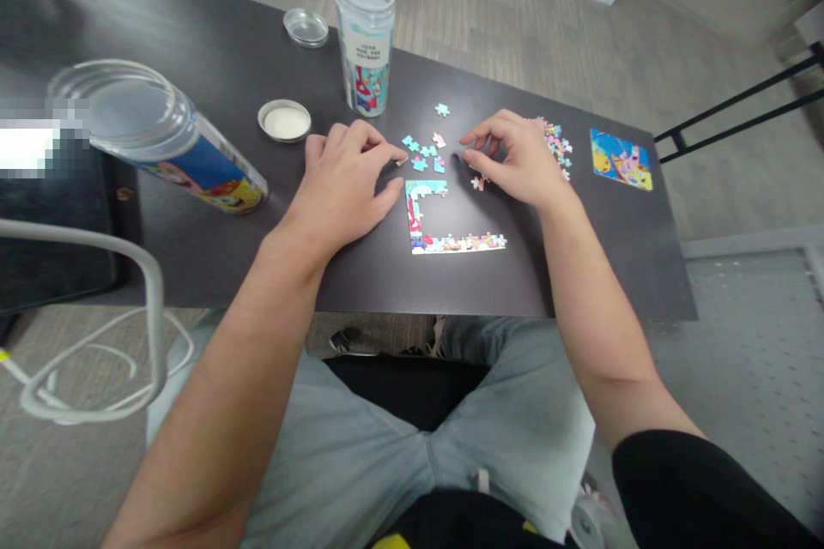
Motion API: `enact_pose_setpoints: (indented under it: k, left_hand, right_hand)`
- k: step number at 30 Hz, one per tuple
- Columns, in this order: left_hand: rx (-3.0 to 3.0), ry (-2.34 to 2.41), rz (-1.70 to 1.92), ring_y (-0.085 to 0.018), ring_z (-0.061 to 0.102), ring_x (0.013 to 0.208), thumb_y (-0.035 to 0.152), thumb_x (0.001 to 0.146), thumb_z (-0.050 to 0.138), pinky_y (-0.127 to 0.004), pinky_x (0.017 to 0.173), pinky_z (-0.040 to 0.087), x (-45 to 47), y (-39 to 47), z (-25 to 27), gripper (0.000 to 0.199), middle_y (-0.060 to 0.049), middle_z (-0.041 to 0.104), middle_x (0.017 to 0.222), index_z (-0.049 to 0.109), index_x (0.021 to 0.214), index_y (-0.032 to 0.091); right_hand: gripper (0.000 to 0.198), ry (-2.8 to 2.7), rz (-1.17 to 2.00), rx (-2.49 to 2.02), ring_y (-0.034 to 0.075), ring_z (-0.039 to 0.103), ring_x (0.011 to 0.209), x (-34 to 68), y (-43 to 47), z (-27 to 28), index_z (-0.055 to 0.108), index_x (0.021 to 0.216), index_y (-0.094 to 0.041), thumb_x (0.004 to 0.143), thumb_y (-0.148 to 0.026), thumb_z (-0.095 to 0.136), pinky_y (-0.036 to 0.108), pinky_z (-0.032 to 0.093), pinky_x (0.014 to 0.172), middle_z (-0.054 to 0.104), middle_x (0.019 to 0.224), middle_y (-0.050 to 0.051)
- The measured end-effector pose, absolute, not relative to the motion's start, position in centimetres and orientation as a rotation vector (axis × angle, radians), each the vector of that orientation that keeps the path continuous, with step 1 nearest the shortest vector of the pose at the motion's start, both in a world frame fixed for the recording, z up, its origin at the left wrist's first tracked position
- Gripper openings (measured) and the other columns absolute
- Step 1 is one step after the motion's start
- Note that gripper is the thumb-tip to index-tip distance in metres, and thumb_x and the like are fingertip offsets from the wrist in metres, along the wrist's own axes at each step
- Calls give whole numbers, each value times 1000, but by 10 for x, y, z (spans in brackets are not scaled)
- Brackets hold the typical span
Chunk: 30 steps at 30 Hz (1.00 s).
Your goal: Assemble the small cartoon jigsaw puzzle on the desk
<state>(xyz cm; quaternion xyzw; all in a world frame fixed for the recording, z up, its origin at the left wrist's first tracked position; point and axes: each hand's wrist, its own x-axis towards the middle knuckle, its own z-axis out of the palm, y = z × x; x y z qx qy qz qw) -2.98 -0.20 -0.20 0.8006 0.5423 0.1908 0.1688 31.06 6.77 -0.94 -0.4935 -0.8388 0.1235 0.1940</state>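
Note:
My left hand [344, 184] rests over the dark table, its thumb and index finger spread apart. A small pale bit, perhaps a puzzle piece, shows at the index fingertip. Just right of the thumb lies a partly joined puzzle border [417, 232], with a left side, a bottom row and a short top row. Loose light-blue puzzle pieces [420, 164] are scattered above it. My right hand [508, 154] hovers right of these, thumb and fingertips apart with nothing visible between them. Below its fingers is a brownish piece [477, 184]. A heap of puzzle pieces [559, 146] is partly hidden behind this hand.
A clear puzzle canister [366, 43] stands at the back edge, and a larger canister [186, 137] at the left. Two round lids [284, 121] lie between them. At the right is a picture card [621, 159]. A white cable [154, 300] loops at the left.

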Motion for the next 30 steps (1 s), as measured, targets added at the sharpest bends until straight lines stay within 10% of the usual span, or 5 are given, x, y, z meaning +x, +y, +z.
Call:
enact_pose_setpoints:
  k: [12,25,30]
  left_hand:
    - [2202,1604,511,-53,59,170,39,125,66,-84,143,43,-22,-7,3,48,-19,73,178,85,167,31]
    - [2240,1610,492,-54,60,167,40,125,64,-81,138,44,-20,-7,3,52,-22,73,177,83,172,28]
    - [2250,1625,478,-55,60,167,39,126,64,-79,138,43,-19,-8,2,52,-24,73,177,83,172,24]
  right_hand:
    - [54,-2480,355,-1365,52,68,156,270,48,-12,78,182,-49,130,-61,69,89,47,140,75,160,15]
    - [60,-2491,232,-1411,52,69,152,278,53,-10,97,152,-39,134,-77,54,85,48,136,78,160,17]
    - [74,-2416,180,-1462,54,65,165,282,61,-14,82,178,-39,132,-85,46,85,47,142,76,184,14]
